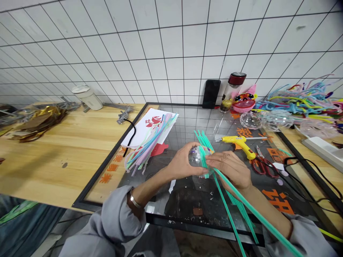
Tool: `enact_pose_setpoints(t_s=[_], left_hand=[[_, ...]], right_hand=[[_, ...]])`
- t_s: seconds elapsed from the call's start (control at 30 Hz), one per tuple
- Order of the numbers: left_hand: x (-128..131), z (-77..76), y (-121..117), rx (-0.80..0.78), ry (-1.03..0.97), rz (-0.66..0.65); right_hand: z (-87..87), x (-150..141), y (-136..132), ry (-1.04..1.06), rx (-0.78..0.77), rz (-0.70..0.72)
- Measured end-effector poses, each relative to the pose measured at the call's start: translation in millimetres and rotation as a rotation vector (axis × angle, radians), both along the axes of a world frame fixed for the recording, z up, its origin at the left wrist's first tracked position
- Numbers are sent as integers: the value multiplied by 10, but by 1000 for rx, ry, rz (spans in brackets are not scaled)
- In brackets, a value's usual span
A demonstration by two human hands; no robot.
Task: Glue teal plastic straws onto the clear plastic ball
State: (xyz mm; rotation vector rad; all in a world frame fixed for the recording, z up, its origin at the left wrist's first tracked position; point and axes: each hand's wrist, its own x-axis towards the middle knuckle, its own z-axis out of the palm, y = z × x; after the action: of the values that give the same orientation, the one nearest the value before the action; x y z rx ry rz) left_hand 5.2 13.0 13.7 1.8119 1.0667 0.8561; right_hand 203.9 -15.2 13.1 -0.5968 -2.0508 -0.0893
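Note:
My left hand (182,161) is curled round a clear plastic ball (193,157) with colourful bits showing in it. Green pipe cleaners lie across the ball's right side. My right hand (232,167) presses a green pipe cleaner (246,196) against the ball with its fingertips; the long tail runs toward me past my right forearm. More green pipe cleaners (241,210) lie beneath my hands and reach over the near edge of the glass board. My right thumb is partly hidden behind the fingers.
A yellow glue gun (241,142) and red-handled scissors (264,164) lie right of my hands, beside a black cable (302,192). Pastel pipe cleaners (150,142) rest on white paper at left. A phone (211,94), a glass bottle (232,91) and clear balls (250,120) stand behind.

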Motion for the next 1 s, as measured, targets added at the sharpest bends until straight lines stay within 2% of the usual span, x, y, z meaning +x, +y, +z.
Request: enact_pose_setpoints(t_s=[0.43, 0.6, 0.8, 1.0], left_hand=[[-19, -24, 4, 54, -57, -57], [-20, -21, 7, 35, -56, -59], [-30, -121, 26, 89, -67, -67], [-39, -221, 60, 169, -95, -81]], right_hand=[[-60, 26, -6, 6, -54, 24], [-5, 22, -40, -3, -61, 39], [22, 1, -95, -60, 24, 43], [-4, 7, -122, -69, 34, 42]])
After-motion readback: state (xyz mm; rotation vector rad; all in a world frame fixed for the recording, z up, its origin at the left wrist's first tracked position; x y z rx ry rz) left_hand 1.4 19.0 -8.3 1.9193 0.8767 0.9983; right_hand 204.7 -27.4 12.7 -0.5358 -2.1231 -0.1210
